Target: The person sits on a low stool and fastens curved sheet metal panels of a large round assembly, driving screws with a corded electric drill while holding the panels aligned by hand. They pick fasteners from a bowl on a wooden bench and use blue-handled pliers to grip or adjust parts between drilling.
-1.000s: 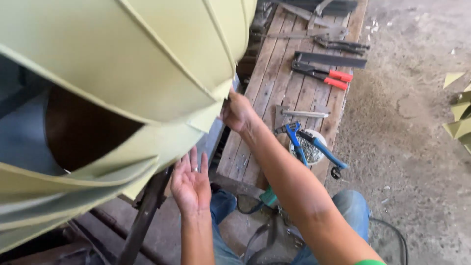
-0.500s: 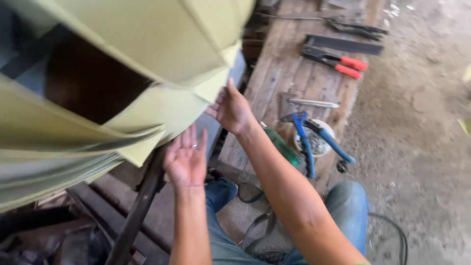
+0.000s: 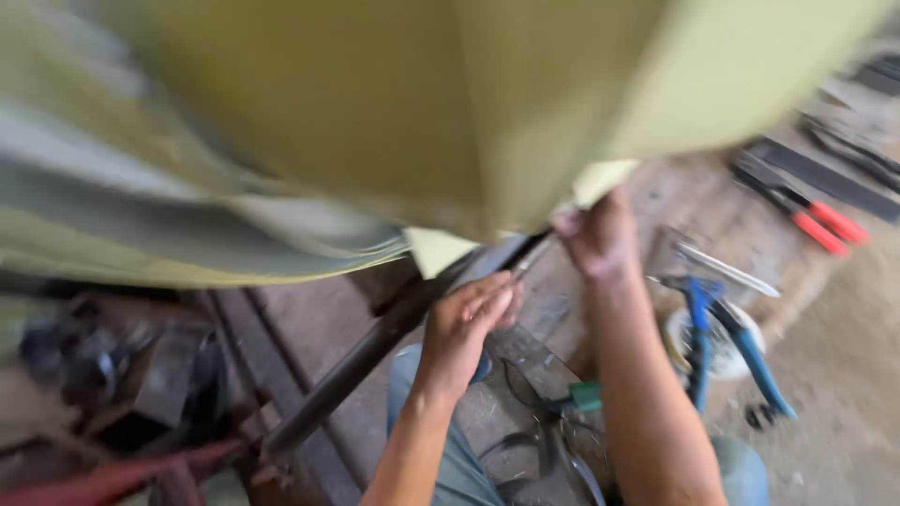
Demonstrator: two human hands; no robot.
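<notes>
Smooth pale-green sheet-metal shell (image 3: 394,122), curved panels. Right hand (image 3: 595,234) pinches its lower edge at 12 o'clock of the fingers. Left hand (image 3: 466,323), fingers curled together, sits on a dark metal bar (image 3: 375,342).

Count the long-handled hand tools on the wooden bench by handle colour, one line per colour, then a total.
Blue-handled tool: 1
Red-handled tool: 1
Total: 2
The frame is blurred; darker tools at the far right edge are left out.
</notes>
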